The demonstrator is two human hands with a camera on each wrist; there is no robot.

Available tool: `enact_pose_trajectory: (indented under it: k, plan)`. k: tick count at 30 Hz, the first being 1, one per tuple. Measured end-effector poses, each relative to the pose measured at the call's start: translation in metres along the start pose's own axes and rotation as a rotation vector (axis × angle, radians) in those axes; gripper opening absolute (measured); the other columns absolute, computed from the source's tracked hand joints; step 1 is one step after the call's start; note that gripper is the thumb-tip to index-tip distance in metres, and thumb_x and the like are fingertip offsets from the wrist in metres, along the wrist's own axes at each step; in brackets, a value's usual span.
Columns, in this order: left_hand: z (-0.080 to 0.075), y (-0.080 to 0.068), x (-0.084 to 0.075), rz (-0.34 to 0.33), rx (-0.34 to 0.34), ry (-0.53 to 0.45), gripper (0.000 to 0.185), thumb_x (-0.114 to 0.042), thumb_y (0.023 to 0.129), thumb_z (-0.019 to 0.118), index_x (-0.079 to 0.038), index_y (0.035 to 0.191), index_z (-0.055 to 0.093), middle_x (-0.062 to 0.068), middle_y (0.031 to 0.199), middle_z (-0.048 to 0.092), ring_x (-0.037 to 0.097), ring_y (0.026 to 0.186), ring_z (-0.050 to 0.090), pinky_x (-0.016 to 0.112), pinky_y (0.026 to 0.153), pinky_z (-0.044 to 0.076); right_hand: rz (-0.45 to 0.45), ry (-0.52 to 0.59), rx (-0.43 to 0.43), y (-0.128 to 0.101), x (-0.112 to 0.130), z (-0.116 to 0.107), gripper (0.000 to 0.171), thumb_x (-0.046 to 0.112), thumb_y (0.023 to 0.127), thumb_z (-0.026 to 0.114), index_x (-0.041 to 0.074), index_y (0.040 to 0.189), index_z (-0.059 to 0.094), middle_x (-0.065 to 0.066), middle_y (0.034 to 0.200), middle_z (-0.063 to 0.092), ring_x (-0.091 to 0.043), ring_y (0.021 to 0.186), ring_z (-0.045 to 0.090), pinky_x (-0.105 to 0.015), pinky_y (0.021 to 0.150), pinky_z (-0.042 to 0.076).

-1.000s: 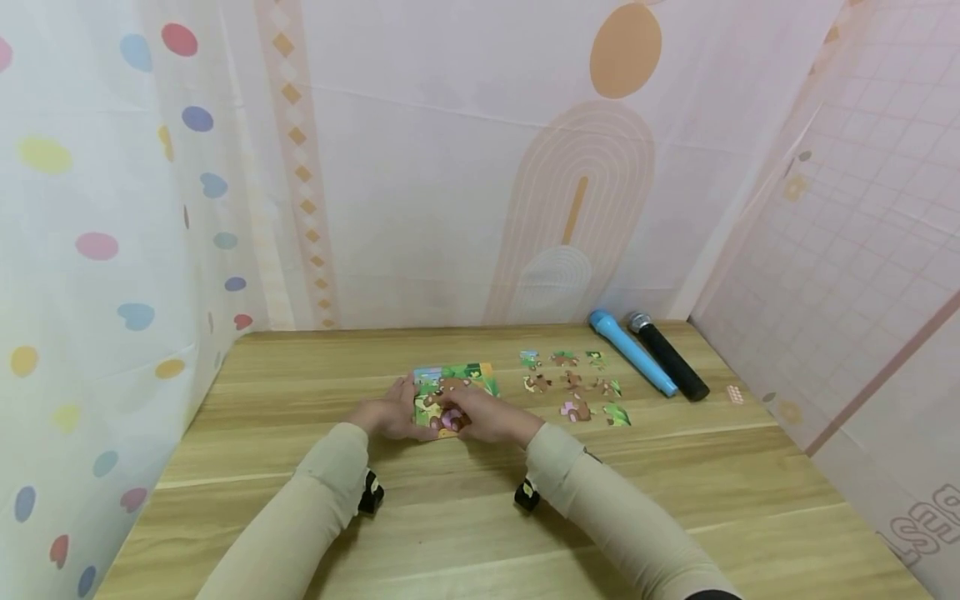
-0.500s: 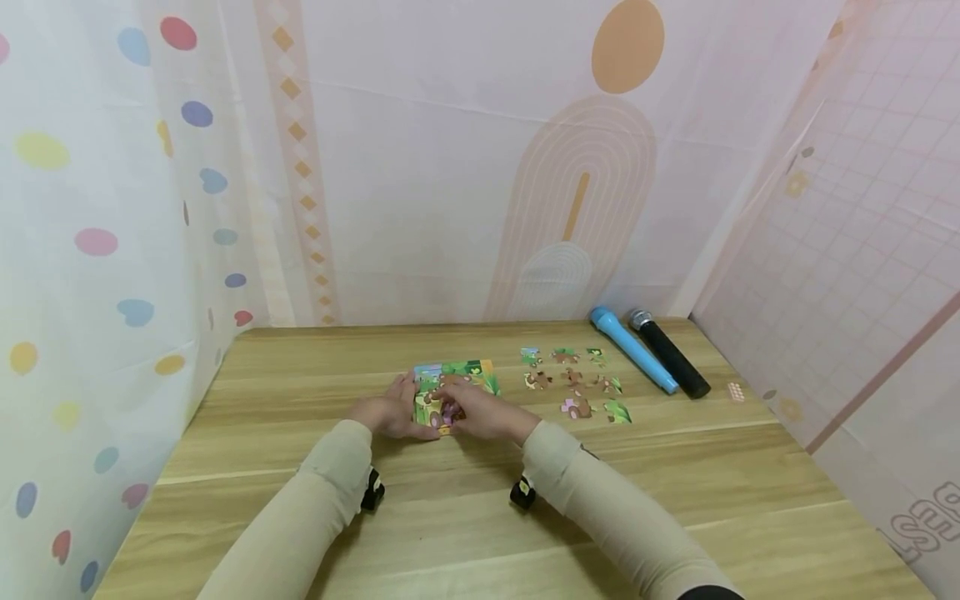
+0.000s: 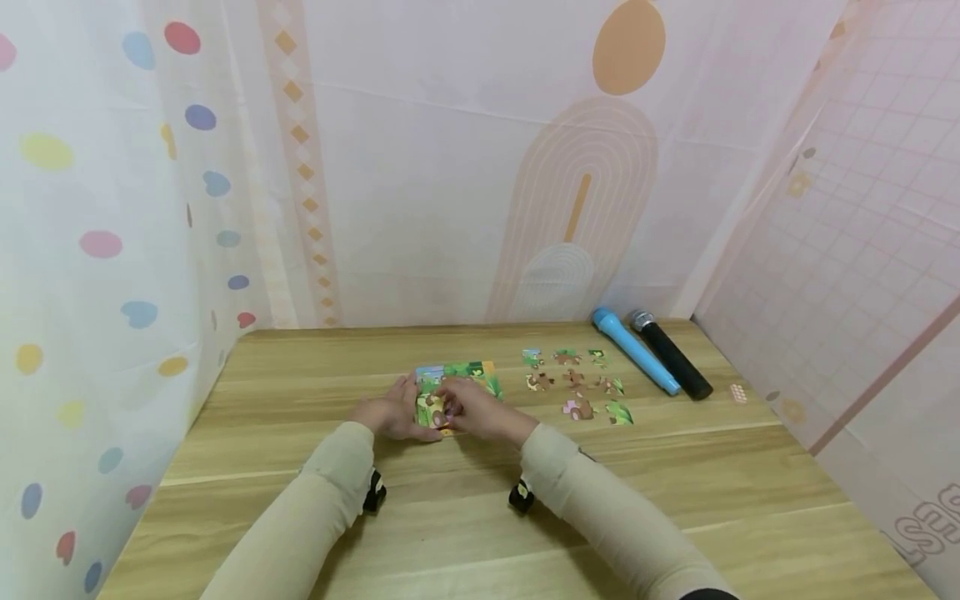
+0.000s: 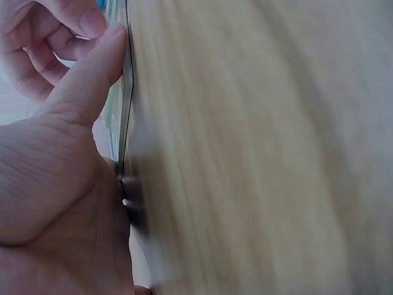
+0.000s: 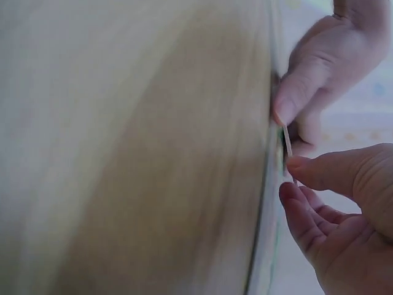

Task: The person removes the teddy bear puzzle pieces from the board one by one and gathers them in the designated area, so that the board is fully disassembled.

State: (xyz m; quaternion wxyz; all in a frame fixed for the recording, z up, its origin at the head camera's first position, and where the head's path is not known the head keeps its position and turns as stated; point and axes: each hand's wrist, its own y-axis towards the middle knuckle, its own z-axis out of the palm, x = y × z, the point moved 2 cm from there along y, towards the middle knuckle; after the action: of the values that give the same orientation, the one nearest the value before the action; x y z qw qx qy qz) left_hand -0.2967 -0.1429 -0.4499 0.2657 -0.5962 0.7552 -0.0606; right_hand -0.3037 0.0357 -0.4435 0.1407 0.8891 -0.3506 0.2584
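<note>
Both hands are working at the puzzle board [image 3: 457, 385], which is lying flat mid-worktop [image 3: 480, 517]. Left hand [image 3: 390, 415] is bracing the board's left edge, thumb straight along it and fingers [image 4: 73, 24] curled; right hand [image 3: 480, 414] is pinching a thin puzzle piece [image 5: 287, 142] between thumb and fingers at the board. Loose pieces [image 3: 573, 387] are sitting just right of the board, with a blue microphone [image 3: 633, 350] and a black microphone [image 3: 670, 354] beyond them.
</note>
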Motion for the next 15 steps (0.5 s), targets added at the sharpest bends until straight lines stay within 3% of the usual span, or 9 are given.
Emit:
enact_pose_trajectory:
  k: [5, 10, 15]
  plan:
    - [0.003, 0.004, 0.002, -0.001, -0.013, 0.006, 0.126, -0.078, 0.072, 0.061, -0.003, 0.155, 0.002, 0.013, 0.161, -0.013, 0.029, 0.149, -0.009, 0.076, 0.105, 0.001, 0.064, 0.052, -0.052, -0.012, -0.011, -0.014, 0.050, -0.008, 0.089, 0.061, 0.001, 0.137, 0.048, -0.014, 0.123, 0.057, -0.022, 0.099, 0.063, -0.021, 0.079, 0.053]
    - [0.004, 0.000, 0.000, 0.014, -0.014, -0.009, 0.120, -0.071, 0.076, 0.064, -0.002, 0.155, 0.003, 0.016, 0.161, -0.012, 0.032, 0.149, -0.008, 0.076, 0.105, 0.000, 0.131, 0.048, -0.075, -0.037, -0.025, -0.034, 0.045, -0.001, 0.091, 0.062, -0.001, 0.135, 0.048, -0.014, 0.120, 0.059, -0.024, 0.099, 0.061, -0.028, 0.080, 0.053]
    - [0.006, 0.006, 0.006, 0.003, -0.005, 0.009, 0.124, -0.076, 0.074, 0.061, -0.004, 0.155, 0.000, 0.013, 0.161, -0.015, 0.029, 0.149, -0.011, 0.075, 0.105, -0.002, 0.148, 0.069, -0.124, -0.059, -0.042, -0.051, 0.044, -0.001, 0.091, 0.062, -0.004, 0.133, 0.048, -0.015, 0.120, 0.058, -0.025, 0.099, 0.060, -0.033, 0.081, 0.054]
